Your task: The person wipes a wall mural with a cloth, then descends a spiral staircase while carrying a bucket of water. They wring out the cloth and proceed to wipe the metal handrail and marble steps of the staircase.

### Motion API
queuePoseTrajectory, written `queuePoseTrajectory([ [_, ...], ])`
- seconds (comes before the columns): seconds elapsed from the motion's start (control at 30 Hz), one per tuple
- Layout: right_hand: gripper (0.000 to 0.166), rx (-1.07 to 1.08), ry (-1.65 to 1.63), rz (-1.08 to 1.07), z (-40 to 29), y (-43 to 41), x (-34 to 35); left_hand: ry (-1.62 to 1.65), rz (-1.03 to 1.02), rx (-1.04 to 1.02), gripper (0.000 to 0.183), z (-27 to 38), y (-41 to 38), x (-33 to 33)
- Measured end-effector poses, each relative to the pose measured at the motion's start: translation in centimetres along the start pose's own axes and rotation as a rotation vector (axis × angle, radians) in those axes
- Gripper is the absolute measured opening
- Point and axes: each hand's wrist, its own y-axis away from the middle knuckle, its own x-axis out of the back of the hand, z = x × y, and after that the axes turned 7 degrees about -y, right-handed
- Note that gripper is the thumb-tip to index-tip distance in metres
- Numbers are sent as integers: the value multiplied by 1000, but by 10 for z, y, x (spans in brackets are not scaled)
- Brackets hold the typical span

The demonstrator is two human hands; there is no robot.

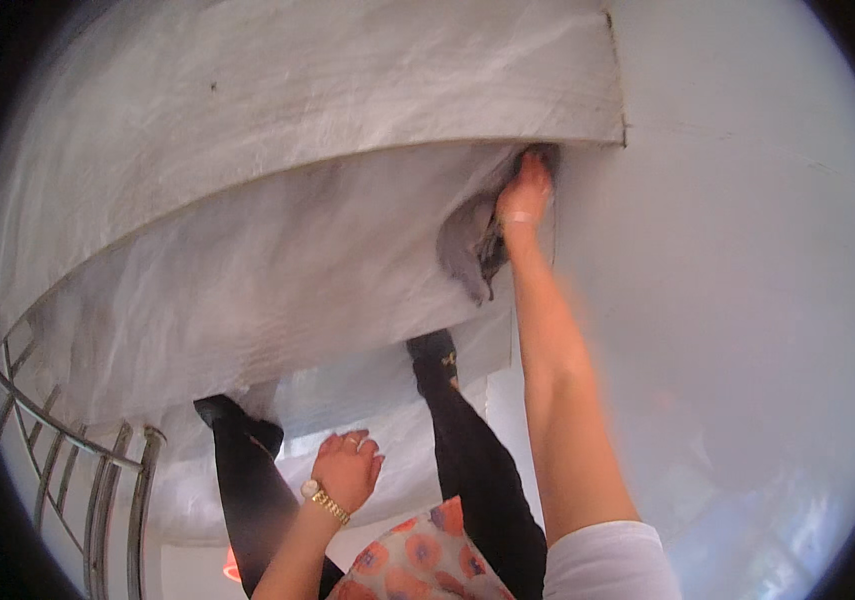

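My right hand [528, 191] reaches far forward and grips a dark grey cloth [465, 236]. It presses the cloth into the corner where the grey stone stair tread [285, 247] meets the riser and the white side wall [712, 300]. One end of the cloth trails on the tread towards me. My fingertips are partly hidden in the dark corner. Closer to my body, my left hand [348, 465] hangs in the air between my legs. Nothing is visible in it, and its fingers are loosely bent. A gold watch [311, 489] is on that wrist.
A metal stair railing [97, 450] runs along the left side. The step above [367, 82] juts out ahead, its front edge curving across the view. My black shoes [433, 356] stand on a lower step. A small red thing [231, 566] shows at the bottom left.
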Motion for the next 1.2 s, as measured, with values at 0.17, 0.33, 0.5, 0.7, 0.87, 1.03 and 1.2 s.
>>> queuePoseTrajectory([
  [0.17, 55, 107, -172, -116, -5, 31, 18, 58, 52, -58, 20, -1, -2, 11],
  [0.33, 58, 83, 5, -12, -33, 15, 20, 72, 51, -30, 20, -3, -11, 4],
  [0.5, 62, 220, -59, -179, 3, 11, 38, 62, -21, -62, 21, 0, -9, 4],
  [0.7, 60, 87, 4, -93, 27, 8, 37, 54, -31, -21, 21, 2, -13, 2],
  [0.87, 51, -176, -143, -13, 35, 92, 21, 75, 10, -69, 22, 2, -6, -2],
  [1.03, 63, -364, -172, 35, -9, 123, -20, 38, 131, -61, 25, -9, 12, 0],
  [1.2, 99, -34, -66, -243, -100, 199, -17, 1, -103, -175, 28, 1, 40, -11],
])
